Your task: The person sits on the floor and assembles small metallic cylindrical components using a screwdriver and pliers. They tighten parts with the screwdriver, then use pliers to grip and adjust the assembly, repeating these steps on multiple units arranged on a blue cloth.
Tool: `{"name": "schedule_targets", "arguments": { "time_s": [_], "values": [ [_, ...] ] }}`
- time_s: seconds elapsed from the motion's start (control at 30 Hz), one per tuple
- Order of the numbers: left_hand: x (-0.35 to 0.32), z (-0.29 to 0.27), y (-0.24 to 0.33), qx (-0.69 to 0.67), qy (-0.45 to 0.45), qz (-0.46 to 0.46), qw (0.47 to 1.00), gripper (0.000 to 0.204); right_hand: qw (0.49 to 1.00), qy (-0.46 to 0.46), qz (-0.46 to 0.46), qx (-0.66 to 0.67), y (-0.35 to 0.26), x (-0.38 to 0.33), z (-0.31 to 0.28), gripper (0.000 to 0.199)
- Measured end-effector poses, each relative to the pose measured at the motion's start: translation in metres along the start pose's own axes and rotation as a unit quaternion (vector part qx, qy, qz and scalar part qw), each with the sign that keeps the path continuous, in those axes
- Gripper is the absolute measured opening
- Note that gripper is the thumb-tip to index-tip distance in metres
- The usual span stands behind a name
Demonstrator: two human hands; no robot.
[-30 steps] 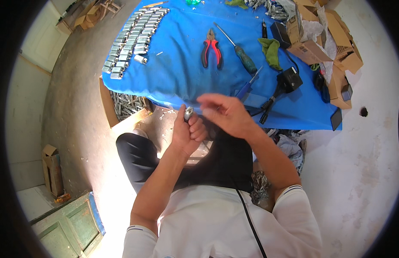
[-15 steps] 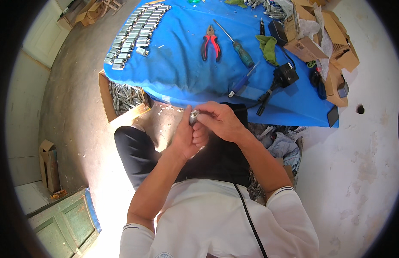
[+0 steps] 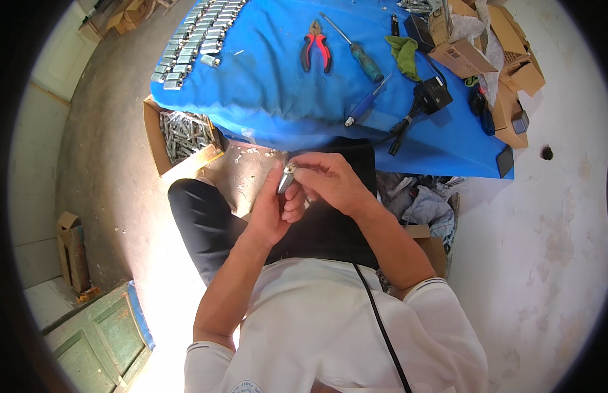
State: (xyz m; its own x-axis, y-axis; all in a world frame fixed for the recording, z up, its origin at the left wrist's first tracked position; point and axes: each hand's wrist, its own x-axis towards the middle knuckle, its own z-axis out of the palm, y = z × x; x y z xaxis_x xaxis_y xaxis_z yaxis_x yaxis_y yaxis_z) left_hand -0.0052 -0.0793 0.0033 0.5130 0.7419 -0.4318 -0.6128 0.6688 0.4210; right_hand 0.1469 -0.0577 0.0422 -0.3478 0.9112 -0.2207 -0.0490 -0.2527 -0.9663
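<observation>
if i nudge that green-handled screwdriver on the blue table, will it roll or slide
The screwdriver would probably roll sideways rather than slide: its green handle looks rounded and its shaft is a thin rod. It looks stiff, likely heavier at the handle, so it may pivot there. The blue table cover looks like cloth, which may slow it.

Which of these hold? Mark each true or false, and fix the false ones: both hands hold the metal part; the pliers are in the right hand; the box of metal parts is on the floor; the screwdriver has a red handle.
1. Both hands hold the metal part. True: the left hand and right hand meet on it over the lap.
2. The pliers are in the right hand. False: they lie on the blue table, untouched.
3. The box of metal parts is on the floor. True: it sits beside the table's edge, by the person's left knee.
4. The screwdriver has a red handle. False: its handle is green; the pliers have the red grips.
</observation>
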Motion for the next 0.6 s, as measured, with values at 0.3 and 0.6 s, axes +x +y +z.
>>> {"name": "schedule_targets", "arguments": {
  "time_s": [0.3, 0.6],
  "values": [
    [-0.006, -0.007, -0.020, 0.241, 0.075, 0.160, 0.954, 0.057, 0.996, 0.040, 0.053, 0.057, -0.007, -0.014, 0.022, 0.018],
    [-0.004, -0.002, -0.028, 0.316, 0.101, 0.245, 0.911, 0.054, 0.986, 0.040, 0.142, 0.079, 0.000, -0.007, 0.013, 0.028]
  ]
}}
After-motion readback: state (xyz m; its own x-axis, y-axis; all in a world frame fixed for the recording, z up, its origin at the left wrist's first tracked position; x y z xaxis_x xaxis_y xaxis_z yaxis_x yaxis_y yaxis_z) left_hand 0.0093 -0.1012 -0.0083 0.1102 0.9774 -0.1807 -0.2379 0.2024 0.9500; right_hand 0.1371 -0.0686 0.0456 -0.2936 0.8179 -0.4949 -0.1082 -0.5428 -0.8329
